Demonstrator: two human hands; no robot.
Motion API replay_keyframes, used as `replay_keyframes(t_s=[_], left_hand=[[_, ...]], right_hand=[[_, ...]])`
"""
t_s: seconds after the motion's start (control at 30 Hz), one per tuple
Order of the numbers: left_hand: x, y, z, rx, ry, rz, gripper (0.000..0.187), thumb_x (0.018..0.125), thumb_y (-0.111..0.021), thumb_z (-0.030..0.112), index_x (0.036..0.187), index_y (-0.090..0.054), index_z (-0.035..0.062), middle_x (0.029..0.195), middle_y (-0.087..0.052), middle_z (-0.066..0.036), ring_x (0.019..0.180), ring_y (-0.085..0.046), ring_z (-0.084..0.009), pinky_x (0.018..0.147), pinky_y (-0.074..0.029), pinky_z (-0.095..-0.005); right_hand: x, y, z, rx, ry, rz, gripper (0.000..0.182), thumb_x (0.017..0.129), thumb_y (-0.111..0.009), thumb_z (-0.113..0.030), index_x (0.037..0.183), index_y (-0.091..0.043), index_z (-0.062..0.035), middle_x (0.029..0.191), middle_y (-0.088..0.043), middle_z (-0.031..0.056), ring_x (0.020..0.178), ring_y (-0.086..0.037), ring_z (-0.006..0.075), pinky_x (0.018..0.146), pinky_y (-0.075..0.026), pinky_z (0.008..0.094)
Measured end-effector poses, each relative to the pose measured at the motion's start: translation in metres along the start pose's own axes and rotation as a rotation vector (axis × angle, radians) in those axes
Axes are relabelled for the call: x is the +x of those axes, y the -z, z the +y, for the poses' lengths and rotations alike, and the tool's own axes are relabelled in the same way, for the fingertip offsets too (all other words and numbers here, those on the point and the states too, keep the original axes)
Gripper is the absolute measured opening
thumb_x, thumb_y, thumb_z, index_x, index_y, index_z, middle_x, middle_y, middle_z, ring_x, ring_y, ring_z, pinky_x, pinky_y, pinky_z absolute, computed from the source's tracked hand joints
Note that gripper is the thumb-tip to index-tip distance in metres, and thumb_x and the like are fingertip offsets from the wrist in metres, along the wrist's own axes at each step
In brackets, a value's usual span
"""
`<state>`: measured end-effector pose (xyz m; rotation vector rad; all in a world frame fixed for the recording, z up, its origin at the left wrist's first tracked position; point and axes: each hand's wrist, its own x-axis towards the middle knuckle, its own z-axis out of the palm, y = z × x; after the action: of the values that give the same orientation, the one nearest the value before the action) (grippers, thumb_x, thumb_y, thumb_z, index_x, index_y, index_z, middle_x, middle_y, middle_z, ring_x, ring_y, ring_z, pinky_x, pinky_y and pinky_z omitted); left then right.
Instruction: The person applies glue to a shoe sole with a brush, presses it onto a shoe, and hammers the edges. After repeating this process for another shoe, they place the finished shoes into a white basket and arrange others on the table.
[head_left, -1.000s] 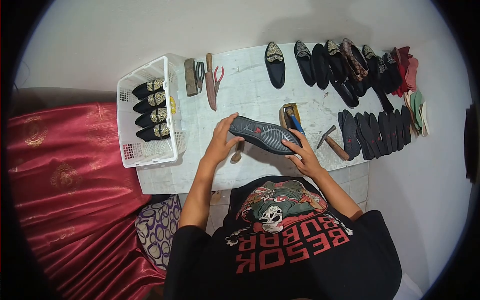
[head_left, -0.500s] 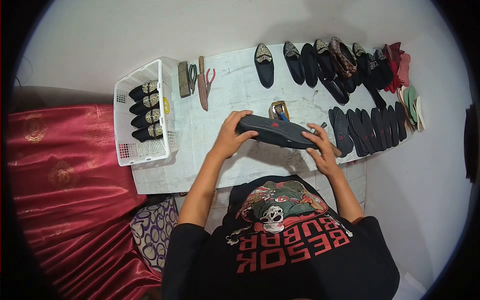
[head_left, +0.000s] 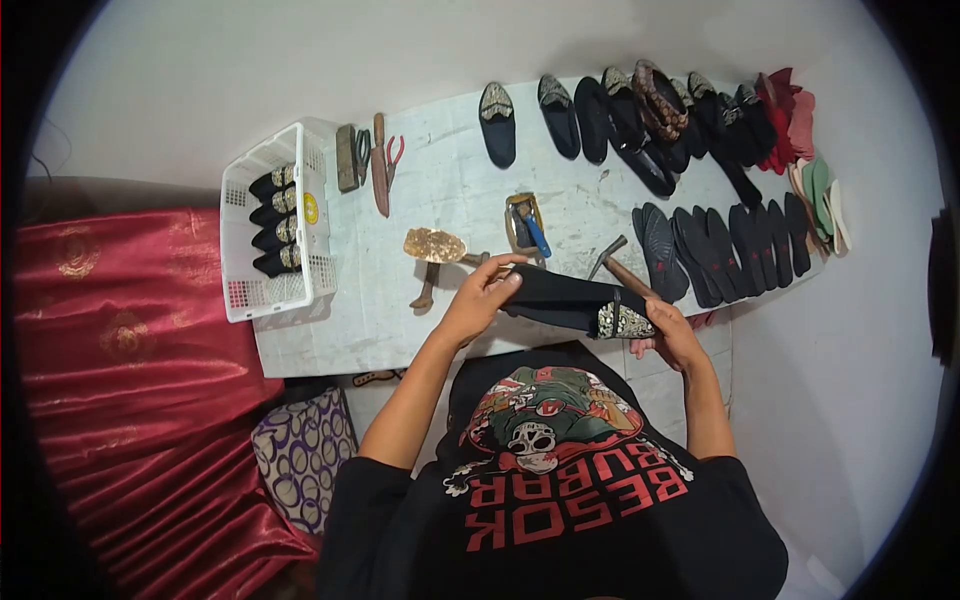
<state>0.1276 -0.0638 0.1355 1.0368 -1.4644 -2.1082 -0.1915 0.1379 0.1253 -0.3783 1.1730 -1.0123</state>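
Above the near side of the pale, marked tabletop (head_left: pixel 300 345), we hold a black slip-on shoe with a glittering gold-and-silver ornament (head_left: pixel 562 297) between both hands, its plain end to the left and its ornamented end to the right. Our bare left hand (head_left: pixel 482 302) pinches the plain end; our bare right hand (head_left: pixel 675 336) wraps the ornamented end, some of its fingers hidden beneath. Handling it well, we judge, means supporting both ends evenly and turning the wrists together, so the body does not twist. We do best to press lightly on the ornament, which could catch or scuff. Just beyond our right hand lies a hammer with a brown wooden handle (head_left: pixel 630 279), and to the left of our left hand stands a speckled tan, oval-topped stand (head_left: pixel 435 245); both call for clearance. Farther off, a blue-handled tool (head_left: pixel 537 238) rests in a small yellowish-brown container (head_left: pixel 513 226).
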Motion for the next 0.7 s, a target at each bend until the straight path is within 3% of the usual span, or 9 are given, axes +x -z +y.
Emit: replay_keyframes(t_s=[0.07,0.1,0.2,0.23,0.37,0.47,0.5,0.57,0.7], left_hand=[[-0.017,0.001,-0.009,-0.152,0.155,0.119,0.041,0.109,-0.057,0.033,0.143,-0.060,0.0089,0.122,-0.067,-0.005,0.109,-0.060,-0.0098,0.099,-0.046,-0.0262],[-0.024,-0.003,-0.016,-0.145,0.018,0.220,0.043,0.113,-0.046,0.036,0.138,-0.066,0.0075,0.111,-0.068,-0.004,0.108,-0.060,-0.0112,0.097,-0.048,-0.0283],[-0.046,0.013,-0.037,0.189,-0.268,0.493,0.051,0.114,-0.037,0.039,0.132,-0.068,0.0028,0.121,-0.071,-0.009,0.107,-0.065,-0.0177,0.098,-0.049,-0.0320],[-0.055,0.017,-0.039,0.206,-0.228,0.577,0.062,0.115,-0.027,0.041,0.126,-0.070,-0.0024,0.123,-0.071,-0.011,0.111,-0.066,-0.0212,0.101,-0.049,-0.0340],[-0.097,0.046,-0.059,0.236,-0.034,0.712,0.070,0.116,-0.019,0.041,0.117,-0.073,-0.0027,0.113,-0.075,-0.012,0.104,-0.069,-0.0223,0.104,-0.048,-0.0329],[-0.139,0.066,-0.084,0.205,0.103,0.644,0.056,0.115,-0.030,0.042,0.125,-0.070,0.0041,0.109,-0.072,-0.007,0.089,-0.065,-0.0140,0.073,-0.053,-0.0293],[-0.149,0.069,-0.092,0.197,0.118,0.644,0.053,0.115,-0.032,0.042,0.126,-0.069,0.0053,0.109,-0.071,-0.006,0.087,-0.063,-0.0133,0.070,-0.052,-0.0289],[-0.163,0.078,-0.117,0.172,0.153,0.645,0.048,0.114,-0.037,0.042,0.127,-0.068,0.0077,0.107,-0.069,-0.004,0.082,-0.060,-0.0118,0.063,-0.050,-0.0279],[-0.179,0.107,-0.148,0.040,0.252,0.689,0.046,0.114,-0.037,0.041,0.129,-0.068,0.0105,0.112,-0.068,-0.001,0.092,-0.061,-0.0097,0.069,-0.050,-0.0254]], right_hand=[[0.005,-0.010,0.010,0.081,-0.096,-0.024,0.041,0.112,-0.050,-0.041,0.116,-0.059,-0.0011,0.087,-0.071,0.0133,0.063,-0.071,0.0223,0.052,-0.059,0.0329],[0.012,-0.015,0.014,0.097,-0.134,-0.053,0.041,0.112,-0.050,-0.041,0.117,-0.059,-0.0011,0.087,-0.071,0.0132,0.062,-0.071,0.0224,0.051,-0.059,0.0325],[0.037,-0.046,0.014,0.072,-0.250,-0.155,0.043,0.112,-0.048,-0.043,0.118,-0.058,-0.0016,0.087,-0.072,0.0125,0.059,-0.071,0.0220,0.046,-0.058,0.0303],[0.048,-0.056,0.020,0.021,-0.274,-0.151,0.045,0.112,-0.048,-0.044,0.119,-0.058,-0.0013,0.088,-0.072,0.0125,0.059,-0.071,0.0219,0.046,-0.058,0.0301],[0.081,-0.102,0.040,-0.098,-0.362,-0.149,0.054,0.111,-0.049,-0.048,0.134,-0.058,0.0007,0.104,-0.076,0.0161,0.069,-0.076,0.0262,0.053,-0.063,0.0327],[0.099,-0.120,0.076,-0.090,-0.401,-0.091,0.054,0.110,-0.053,-0.045,0.134,-0.060,0.0029,0.110,-0.076,0.0142,0.094,-0.076,0.0260,0.076,-0.067,0.0406],[0.098,-0.130,0.074,-0.230,-0.378,-0.070,0.052,0.109,-0.056,-0.042,0.129,-0.065,0.0044,0.112,-0.076,0.0114,0.101,-0.073,0.0212,0.086,-0.063,0.0379],[0.107,-0.134,0.091,-0.271,-0.412,-0.103,0.051,0.109,-0.057,-0.042,0.128,-0.067,0.0045,0.112,-0.076,0.0110,0.099,-0.072,0.0191,0.089,-0.059,0.0350],[0.127,-0.158,0.125,-0.283,-0.464,-0.055,0.048,0.109,-0.058,-0.041,0.122,-0.070,0.0038,0.110,-0.077,0.0111,0.095,-0.072,0.0180,0.091,-0.056,0.0333]])
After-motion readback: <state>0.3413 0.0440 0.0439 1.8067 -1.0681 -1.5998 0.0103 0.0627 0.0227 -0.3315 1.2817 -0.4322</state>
